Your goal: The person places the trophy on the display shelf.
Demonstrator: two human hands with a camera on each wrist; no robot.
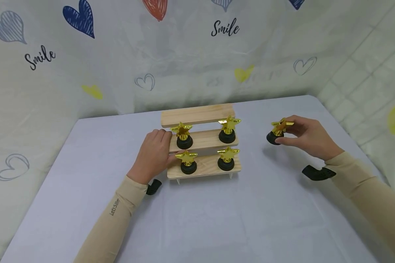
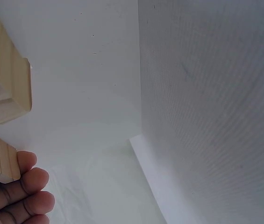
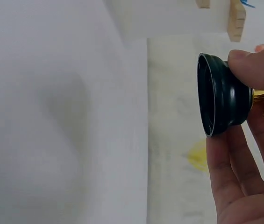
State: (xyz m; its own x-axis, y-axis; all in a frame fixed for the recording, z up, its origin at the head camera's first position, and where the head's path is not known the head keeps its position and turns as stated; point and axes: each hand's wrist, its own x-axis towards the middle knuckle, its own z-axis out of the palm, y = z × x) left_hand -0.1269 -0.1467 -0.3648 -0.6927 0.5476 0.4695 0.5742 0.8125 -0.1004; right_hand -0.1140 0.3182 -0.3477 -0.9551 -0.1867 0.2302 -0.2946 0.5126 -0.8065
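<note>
A three-tier wooden stand [image 1: 204, 140] is at the middle of the table. My left hand [image 1: 154, 156] grips its left side, thumb by the lowest shelf; in the left wrist view the fingers [image 2: 33, 179] curl at a plank's end. Right of the stand, my right hand [image 1: 307, 137] holds a gold star trophy [image 1: 275, 136] above the table. The right wrist view shows its round black base [image 3: 225, 93] pinched between thumb and fingers. Two similar trophies stand on the middle shelf, left [image 1: 184, 141] and right [image 1: 227, 135], and two on the lowest, left [image 1: 188, 167] and right [image 1: 226, 164].
The top shelf [image 1: 197, 115] of the stand bears nothing. A white cloth covers the table [image 1: 210, 226]. Behind it hangs a pale backdrop [image 1: 191, 47] with hearts and "Smile" lettering. Black wrist mounts [image 1: 318, 173] sit at both cuffs.
</note>
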